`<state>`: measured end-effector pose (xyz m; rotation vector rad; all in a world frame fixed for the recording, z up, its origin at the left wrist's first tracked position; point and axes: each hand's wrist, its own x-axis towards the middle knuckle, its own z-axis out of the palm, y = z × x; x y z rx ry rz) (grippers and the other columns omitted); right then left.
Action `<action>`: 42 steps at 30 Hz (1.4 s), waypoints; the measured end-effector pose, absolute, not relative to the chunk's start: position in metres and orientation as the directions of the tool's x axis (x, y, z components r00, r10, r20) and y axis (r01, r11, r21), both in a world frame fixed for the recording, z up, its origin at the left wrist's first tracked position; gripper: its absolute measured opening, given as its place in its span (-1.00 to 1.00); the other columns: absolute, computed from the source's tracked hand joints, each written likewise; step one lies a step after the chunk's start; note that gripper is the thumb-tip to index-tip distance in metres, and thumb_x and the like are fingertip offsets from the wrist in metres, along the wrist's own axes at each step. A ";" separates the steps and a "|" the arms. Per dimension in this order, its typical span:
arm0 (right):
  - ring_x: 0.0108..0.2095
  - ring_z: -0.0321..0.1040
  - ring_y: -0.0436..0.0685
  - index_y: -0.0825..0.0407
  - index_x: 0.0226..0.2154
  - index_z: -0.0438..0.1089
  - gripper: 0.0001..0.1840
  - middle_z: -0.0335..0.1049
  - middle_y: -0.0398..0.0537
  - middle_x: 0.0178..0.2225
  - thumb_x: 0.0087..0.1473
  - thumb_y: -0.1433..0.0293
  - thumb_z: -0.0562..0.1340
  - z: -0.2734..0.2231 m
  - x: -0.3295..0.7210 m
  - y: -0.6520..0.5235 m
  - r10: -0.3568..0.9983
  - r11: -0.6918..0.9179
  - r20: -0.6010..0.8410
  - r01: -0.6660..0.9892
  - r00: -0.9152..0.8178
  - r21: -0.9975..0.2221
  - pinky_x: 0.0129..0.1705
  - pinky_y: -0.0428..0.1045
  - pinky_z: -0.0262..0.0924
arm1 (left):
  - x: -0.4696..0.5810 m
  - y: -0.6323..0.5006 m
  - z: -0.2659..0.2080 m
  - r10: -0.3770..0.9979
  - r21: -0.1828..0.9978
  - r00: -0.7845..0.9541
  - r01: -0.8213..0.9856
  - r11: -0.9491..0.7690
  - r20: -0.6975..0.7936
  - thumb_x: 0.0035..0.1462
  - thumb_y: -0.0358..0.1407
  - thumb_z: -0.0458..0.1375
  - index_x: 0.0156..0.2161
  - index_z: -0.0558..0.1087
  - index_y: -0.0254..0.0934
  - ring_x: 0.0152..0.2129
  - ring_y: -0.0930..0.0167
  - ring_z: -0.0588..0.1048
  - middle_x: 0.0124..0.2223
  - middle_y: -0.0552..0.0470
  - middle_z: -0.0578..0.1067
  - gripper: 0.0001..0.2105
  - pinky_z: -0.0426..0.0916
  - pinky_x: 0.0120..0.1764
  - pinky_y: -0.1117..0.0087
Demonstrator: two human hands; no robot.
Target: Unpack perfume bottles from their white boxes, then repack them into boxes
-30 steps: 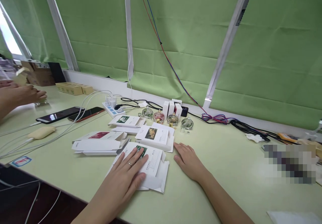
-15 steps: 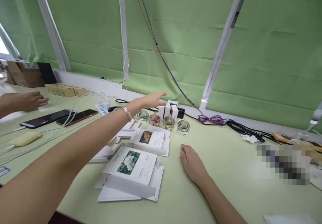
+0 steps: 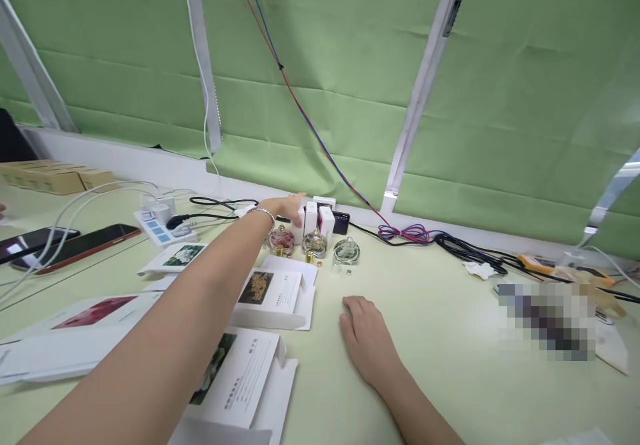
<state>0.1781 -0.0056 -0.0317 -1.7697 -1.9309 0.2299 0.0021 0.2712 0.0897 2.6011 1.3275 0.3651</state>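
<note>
"Small white boxes (image 3: 311,217), where exactly?"

"Near the back of the pale green table (image 3: 425,338), upright in a cluster behind some squat glass bottles (image 3: 347,251). Green blinds (image 3: 310,118) cover the wall beyond, with a red and blue cable pair (image 3: 321,143) slanting down across them."

"Anything else on the table?"

"A power strip (image 3: 161,230) to the left, coiled black cables (image 3: 467,251) to the right, and white cartons (image 3: 273,291) with flower pictures nearer the front."

"How do the boxes look?"

"Narrow, plain white on most sides; one shows a bit of red. A dark-faced device (image 3: 341,223) sits just beside them on the right."

"And the hands?"

"The left hand (image 3: 287,206) reaches across to the leftmost box, index finger stretched out and thumb beside the box. I can't tell whether it's pinching; the far side of the grasp is hidden. The right hand (image 3: 367,331) rests on the table, fingers close together and slightly bent, holding nothing."

"What else is hard to see?"

"The left forearm covers parts of the cartons, the front one runs off the bottom edge, and a pixelated patch (image 3: 545,321) hides something at right. The boxes' lettering is too small to read."
</note>
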 end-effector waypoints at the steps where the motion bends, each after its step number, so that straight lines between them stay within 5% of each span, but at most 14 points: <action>1: -0.04 0.22 0.21 0.07 -0.07 0.28 -0.63 0.33 0.06 -0.07 0.14 0.38 -0.08 -0.032 0.179 -0.005 0.967 0.138 0.253 0.880 -0.021 -0.455 0.03 0.13 0.11 | 0.001 0.268 0.094 0.825 0.273 0.546 0.780 -0.563 0.145 -0.33 -0.20 0.25 0.21 -0.05 -0.48 0.13 0.02 0.08 0.21 -0.36 0.11 -0.03 0.08 0.08 0.13; 5: 0.01 0.18 0.23 0.11 -0.01 0.19 -0.61 0.27 0.13 -0.03 0.15 0.37 -0.10 -0.032 0.180 -0.005 0.946 0.150 0.323 0.838 0.033 -0.525 0.05 0.16 0.09 | 0.002 0.224 0.127 0.825 0.226 0.493 0.801 -0.554 0.276 -0.23 -0.21 0.21 0.25 -0.29 -0.52 0.20 0.01 -0.17 0.26 -0.36 -0.09 0.03 -0.07 0.14 0.16; 9: 0.12 0.01 0.24 0.09 0.11 -0.07 -0.52 0.08 0.17 0.09 0.14 0.35 -0.04 -0.027 0.176 -0.013 0.766 0.402 0.643 0.784 -0.004 -0.474 0.10 0.21 0.01 | 0.018 0.119 0.146 0.751 0.259 0.464 0.741 -0.620 0.469 -0.15 -0.10 0.19 0.26 -0.33 -0.41 0.15 0.02 0.03 0.18 -0.29 0.11 0.01 0.10 0.06 0.17; 12: 0.13 -0.03 0.28 0.04 0.14 -0.26 -0.38 -0.04 0.20 0.12 0.11 0.28 0.04 -0.025 0.167 -0.028 0.592 0.568 0.806 0.711 -0.003 -0.414 0.06 0.23 0.04 | 0.034 0.028 0.126 0.757 0.371 0.444 0.679 -0.633 0.479 -0.15 -0.05 0.18 0.26 -0.25 -0.31 0.11 0.05 0.12 0.15 -0.24 0.17 -0.04 0.17 0.02 0.14; 19: -0.14 0.26 0.23 0.03 -0.06 0.11 -0.54 0.20 0.09 -0.15 0.09 0.08 0.03 -0.026 0.176 -0.084 0.799 0.525 0.601 0.453 0.029 -0.720 -0.19 0.08 0.25 | 0.033 -0.087 0.036 0.913 0.706 0.205 0.582 -0.404 0.353 -0.05 -0.05 0.13 0.24 -0.23 -0.24 0.06 0.09 0.22 0.11 -0.23 0.21 -0.15 0.30 -0.05 0.05; 25: -0.15 0.34 0.19 -0.05 0.03 -0.09 -0.34 0.29 0.07 -0.11 -0.02 0.14 0.22 -0.047 0.193 -0.113 0.921 0.335 0.363 0.193 0.140 -0.922 -0.17 0.06 0.27 | 0.025 -0.099 -0.005 0.928 0.905 0.240 0.251 -0.344 0.286 0.12 -0.20 0.01 0.03 0.08 -0.23 -0.06 0.29 0.35 -0.02 -0.12 0.30 -0.61 0.29 -0.02 0.16; 29: -0.27 0.37 0.12 -0.12 -0.13 -0.06 -0.49 0.31 -0.04 -0.21 -0.02 0.25 0.26 -0.059 0.187 -0.115 0.853 0.442 0.472 0.172 0.221 -0.880 -0.29 0.03 0.30 | 0.021 -0.093 -0.010 0.893 0.906 0.307 0.164 -0.389 0.328 0.16 -0.23 0.00 -0.11 0.18 -0.20 -0.10 0.35 0.34 -0.02 -0.05 0.31 -0.80 0.29 -0.05 0.23; 34: -0.22 0.31 0.07 -0.14 -0.22 -0.01 -0.69 0.24 -0.11 -0.23 0.07 0.36 0.18 -0.056 0.187 -0.111 0.747 0.608 0.653 0.265 0.126 -0.748 -0.33 -0.04 0.32 | 0.018 -0.090 -0.011 0.869 0.890 0.328 0.144 -0.434 0.370 0.18 -0.24 0.00 -0.04 0.19 -0.15 -0.05 0.33 0.30 0.02 -0.03 0.29 -0.76 0.21 0.00 0.22; 42: -0.15 0.28 0.12 -0.14 0.12 -0.04 -0.42 0.23 -0.02 -0.10 0.07 0.42 0.14 -0.045 0.195 -0.118 0.761 0.580 0.644 0.526 -0.076 -0.622 -0.21 -0.02 0.29 | 0.024 -0.093 0.014 0.841 0.842 0.458 0.298 -0.450 0.287 0.16 -0.10 -0.03 0.17 0.10 0.01 -0.03 0.28 0.27 0.00 -0.03 0.24 -0.55 0.24 -0.02 0.21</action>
